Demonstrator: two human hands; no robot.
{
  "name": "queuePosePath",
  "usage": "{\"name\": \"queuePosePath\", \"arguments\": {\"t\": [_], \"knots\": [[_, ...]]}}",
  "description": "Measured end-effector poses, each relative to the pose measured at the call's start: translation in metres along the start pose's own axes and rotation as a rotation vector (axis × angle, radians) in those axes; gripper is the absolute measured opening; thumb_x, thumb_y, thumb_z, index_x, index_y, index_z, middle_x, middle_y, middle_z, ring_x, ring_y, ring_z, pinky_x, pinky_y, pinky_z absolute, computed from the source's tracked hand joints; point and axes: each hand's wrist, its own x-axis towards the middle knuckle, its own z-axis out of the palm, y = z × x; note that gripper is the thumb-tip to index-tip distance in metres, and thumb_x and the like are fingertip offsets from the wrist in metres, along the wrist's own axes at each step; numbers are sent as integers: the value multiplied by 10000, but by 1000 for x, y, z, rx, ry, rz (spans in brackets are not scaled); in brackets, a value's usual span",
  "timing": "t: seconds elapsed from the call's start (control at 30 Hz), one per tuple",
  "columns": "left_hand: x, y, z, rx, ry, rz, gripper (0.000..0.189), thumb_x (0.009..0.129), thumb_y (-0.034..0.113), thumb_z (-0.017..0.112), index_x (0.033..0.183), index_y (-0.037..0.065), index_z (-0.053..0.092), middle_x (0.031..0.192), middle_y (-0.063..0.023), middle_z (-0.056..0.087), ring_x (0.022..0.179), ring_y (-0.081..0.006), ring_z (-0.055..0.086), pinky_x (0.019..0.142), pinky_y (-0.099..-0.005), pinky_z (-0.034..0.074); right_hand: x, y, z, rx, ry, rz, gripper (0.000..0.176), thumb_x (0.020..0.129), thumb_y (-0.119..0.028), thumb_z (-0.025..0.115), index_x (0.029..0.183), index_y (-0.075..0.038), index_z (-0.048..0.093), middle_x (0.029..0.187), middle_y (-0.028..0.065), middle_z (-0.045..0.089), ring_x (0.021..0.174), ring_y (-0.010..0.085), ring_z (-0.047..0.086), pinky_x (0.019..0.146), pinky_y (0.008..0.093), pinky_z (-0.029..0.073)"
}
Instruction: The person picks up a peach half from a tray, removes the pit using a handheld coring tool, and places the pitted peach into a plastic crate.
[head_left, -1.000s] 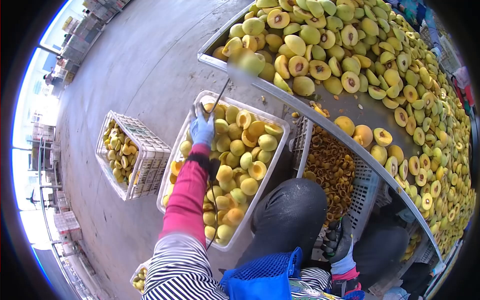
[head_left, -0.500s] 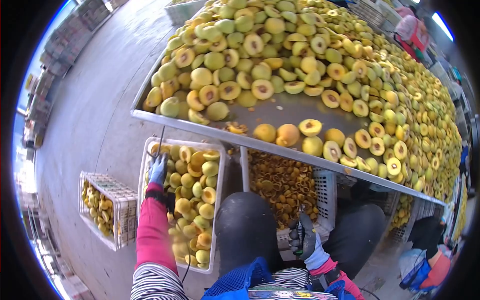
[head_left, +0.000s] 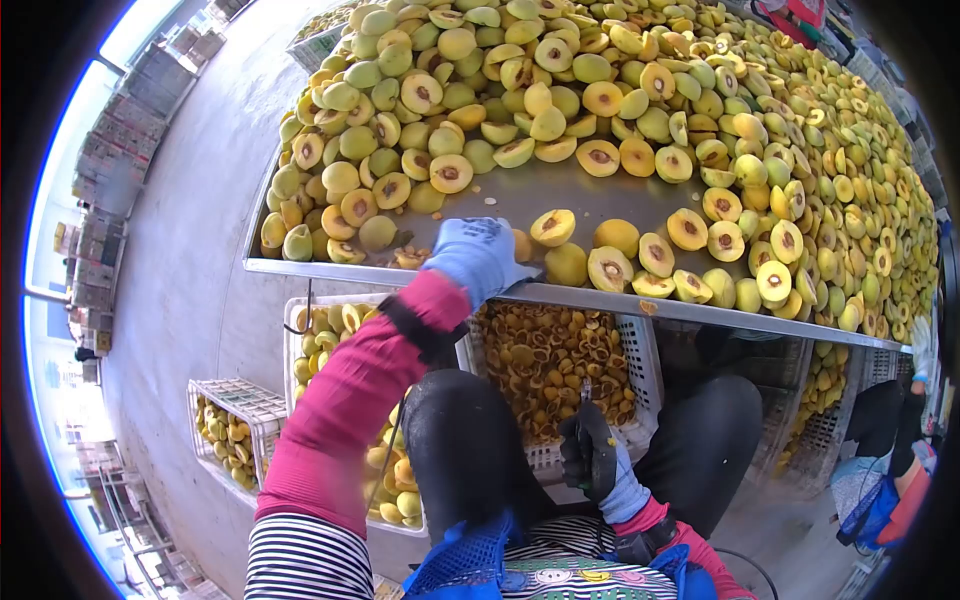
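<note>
Metal table (head_left: pixel 575 200) is leaving a bare lane between its front row of fruit halves (head_left: pixel 655 255) and its fruit heap (head_left: pixel 601 98), left hand (head_left: pixel 476 257) is obstructing its near edge, knees (head_left: pixel 463 420) and crate (head_left: pixel 642 362) are crowding space below its edge

The left hand (head_left: pixel 475 258) wears a pale-blue glove with dark markings; behind it come a black wristband (head_left: pixel 415 330), magenta sleeve (head_left: pixel 345 400) and black-and-white stripes (head_left: pixel 310 560). The right hand (head_left: pixel 590 452) wears a dark-coated glove, with a light-blue cuff (head_left: pixel 625 495) and pink sleeve (head_left: pixel 695 560) behind.
</note>
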Motion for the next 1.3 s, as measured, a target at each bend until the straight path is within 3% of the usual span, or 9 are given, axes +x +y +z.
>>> {"name": "queuePosePath", "arguments": {"t": [0.17, 0.3, 0.43, 0.5, 0.67, 1.0, 1.1, 1.17, 1.3], "knots": [[29, -1, 0, -65, -32, 75, 585, 718, 487, 672, 1063, 20, 597, 948, -168, 655, 839, -283, 654, 757, -367, 501, -6, -15, -15, 180, -60, 18, 494, 842, -572, 548, 927, -85, 558, 611, 13, 491, 440, 124, 458, 398, 264, 373], [-43, 22, 25, -1613, -7, 299, 660, 736, 194, 720, 1293, 19, 411, 1199, -98, 525, 890, -106, 558, 726, -243, 487, -23, -36, -16, 220, -87, -77, 436, 868, -503, 565, 937, -72, 556, 616, 17, 503, 429, 128, 459, 390, 272, 368], [-123, 73, 18, -1904, -120, 159, 706, 736, 129, 662, 1360, 25, 347, 1248, -70, 470, 988, -110, 520, 819, -241, 455, -35, -52, 0, 20, -172, -464, 203, 907, -178, 581, 1029, -17, 571, 723, 88, 572, 501, 190, 538, 449, 308, 423], [-134, 91, 32, -1865, 53, 286, 592, 815, 213, 589, 1333, 18, 377, 1229, -74, 490, 1117, -147, 499, 975, -292, 375, -21, -42, -1, -1058, 193, -1706, 294, 840, -99, 626, 1099, 21, 556, 913, 200, 590, 668, 294, 604, 542, 362, 482], [-147, 126, 48, -1750, 408, -70, 336, 949, 265, 484, 1150, 0, 533, 1081, -90, 550, 974, -135, 526, 876, -261, 424, -31, -11, -4, -809, -21, -1223, 386, 859, -101, 562, 1161, 116, 459, 941, 275, 570, 767, 394, 598, 626, 428, 478], [-158, 138, 52, -1666, 604, 74, 299, 948, 201, 490, 1123, -35, 549, 1027, -95, 600, 911, -132, 556, 820, -274, 460, -26, 17, -5, -1029, 116, -1606, 413, 899, -189, 536, 1196, 84, 447, 859, 216, 595, 751, 374, 602, 641, 413, 475], [-158, 123, 54, -1517, 479, 172, 274, 955, 180, 476, 1124, -20, 555, 966, -78, 620, 819, -116, 572, 763, -260, 476, -24, 34, -3, -404, 6, -1161, 377, 922, -309, 530, 1109, 18, 508, 742, 123, 590, 563, 265, 568, 526, 347, 467], [-158, 118, 51, -1532, 434, 177, 267, 959, 198, 477, 1109, -6, 563, 923, -62, 624, 770, -96, 572, 711, -246, 481, -67, -11, 0, 408, -808, 58, 426, 937, -452, 465, 980, -32, 525, 622, 35, 519, 412, 133, 444, 388, 256, 395], [-157, 111, 63, -1688, 206, 110, 299, 958, 259, 491, 1084, 0, 573, 917, -53, 612, 822, -89, 561, 728, -242, 471, -49, -4, 3, 873, -1163, 394, 448, 958, -486, 375, 921, -58, 504, 539, 6, 427, 362, 68, 373, 314, 201, 319]]}}
